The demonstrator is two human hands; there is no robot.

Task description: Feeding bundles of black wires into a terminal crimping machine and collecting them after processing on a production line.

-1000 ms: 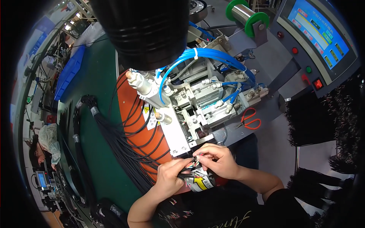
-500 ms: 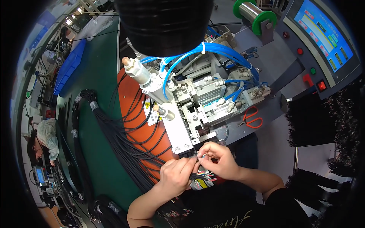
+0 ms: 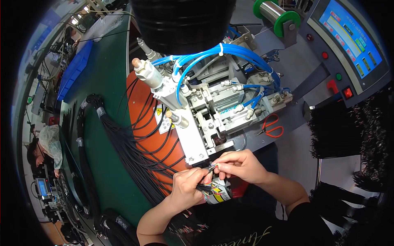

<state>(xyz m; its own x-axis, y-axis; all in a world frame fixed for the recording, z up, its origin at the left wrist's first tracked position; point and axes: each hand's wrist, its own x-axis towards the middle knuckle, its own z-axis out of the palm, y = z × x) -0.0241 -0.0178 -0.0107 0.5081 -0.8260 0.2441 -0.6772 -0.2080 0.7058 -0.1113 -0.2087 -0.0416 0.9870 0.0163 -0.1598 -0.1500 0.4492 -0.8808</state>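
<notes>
My left hand point(image 3: 188, 183) is closed around the end of a black cable point(image 3: 206, 172), just in front of the machine's white plate point(image 3: 192, 147). My right hand point(image 3: 239, 166) pinches the thin coloured wires point(image 3: 214, 165) that come out of that cable's end. The two hands' fingertips nearly meet there. Below them, more cable ends with bare coloured strands point(image 3: 215, 190) lie over a part with a yellow and white label point(image 3: 221, 198). A bundle of black cables point(image 3: 135, 164) runs from the green table to my left hand's side.
The machine point(image 3: 223, 102) with blue air hoses point(image 3: 242, 51) stands ahead. Red-handled snips point(image 3: 272, 128) lie to its right. A solder wire spool point(image 3: 271, 14) and a control screen point(image 3: 353, 39) are farther right. Black wire bunches hang at the right. Another person point(image 3: 49, 147) sits far left.
My right hand has shifted slightly right, its fingers now at the coloured wires. My left hand has turned a little, and more of the labelled part shows below.
</notes>
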